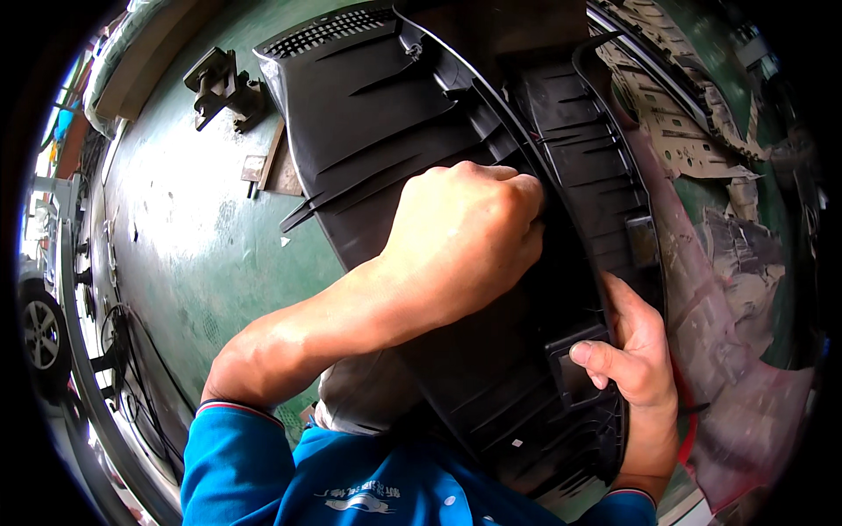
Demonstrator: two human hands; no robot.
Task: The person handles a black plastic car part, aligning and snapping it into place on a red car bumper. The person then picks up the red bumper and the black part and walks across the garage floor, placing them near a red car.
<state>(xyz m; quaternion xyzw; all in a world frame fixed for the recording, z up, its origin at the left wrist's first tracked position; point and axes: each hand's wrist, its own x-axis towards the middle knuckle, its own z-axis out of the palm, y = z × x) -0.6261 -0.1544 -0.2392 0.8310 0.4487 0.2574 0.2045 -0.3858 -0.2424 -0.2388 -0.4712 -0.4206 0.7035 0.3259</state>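
Observation:
A large ribbed black plastic car trim panel (377,114) stands tilted in front of me, with a perforated grille at its far end. My left hand (474,223) is closed in a fist against the panel's middle, near its raised right edge. Its fingertips are turned away, so whatever they grip is hidden. My right hand (631,346) grasps the right edge of the panel near a square opening, thumb in front and fingers partly behind. Just beyond that edge is a second, similar black plastic panel (579,131).
A dark metal fixture (224,92) stands on the green floor (193,263) at the far left, near a small board (282,167). Cables (132,377) and a car wheel (44,329) are at left. Beige body parts (658,114) and reddish translucent sheeting (728,421) lie at right.

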